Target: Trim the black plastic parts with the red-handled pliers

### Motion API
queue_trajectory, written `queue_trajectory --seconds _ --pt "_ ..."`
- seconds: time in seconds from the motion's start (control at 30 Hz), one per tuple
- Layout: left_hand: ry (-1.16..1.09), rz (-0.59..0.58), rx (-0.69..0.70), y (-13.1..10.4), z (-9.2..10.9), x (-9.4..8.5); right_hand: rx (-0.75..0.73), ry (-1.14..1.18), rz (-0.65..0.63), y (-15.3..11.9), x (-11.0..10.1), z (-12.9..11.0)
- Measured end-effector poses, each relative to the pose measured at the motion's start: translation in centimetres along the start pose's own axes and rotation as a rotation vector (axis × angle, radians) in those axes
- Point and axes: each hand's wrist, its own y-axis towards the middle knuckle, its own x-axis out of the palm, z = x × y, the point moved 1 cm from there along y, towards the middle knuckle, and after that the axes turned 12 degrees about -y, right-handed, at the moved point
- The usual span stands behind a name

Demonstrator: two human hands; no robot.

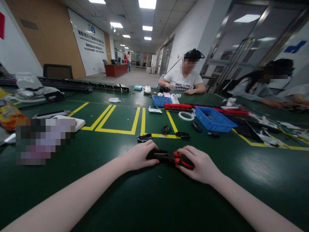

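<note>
My right hand is wrapped round the red and black handles of a pair of pliers. The jaws point left, toward a black plastic part that lies low over the green table. Closed on that part's left end is my left hand, fingers on top and thumb in front. Whether the jaws grip the part I cannot tell. Just beyond my left hand sits a black toothed piece. Farther off are more dark pieces, a round one and a flat one.
Blue bins stand beyond the hands, near a white tape ring. Yellow tape lines mark the green table. A white box lies left. One person sits opposite, others at right.
</note>
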Motion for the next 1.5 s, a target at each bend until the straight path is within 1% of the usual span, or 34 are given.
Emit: queue_trajectory --seconds 0.23,0.47,0.73,1.2,1.5 --pt "-0.024 0.008 0.021 0.04 -0.25 0.07 0.021 0.029 -0.017 -0.1 0.14 0.0" --pt "0.016 0.007 0.007 0.08 -0.22 0.17 0.048 0.059 -0.047 -0.02 0.39 0.09" --pt "0.031 0.019 0.022 0.11 -0.56 0.3 0.025 0.018 -0.02 -0.25 0.53 0.2" --pt "0.067 0.01 0.0 0.12 -0.17 0.36 0.06 0.034 -0.009 0.0 0.61 0.26" --pt "0.068 0.01 0.024 0.16 -0.41 0.44 0.044 0.022 0.011 -0.02 0.62 0.33"
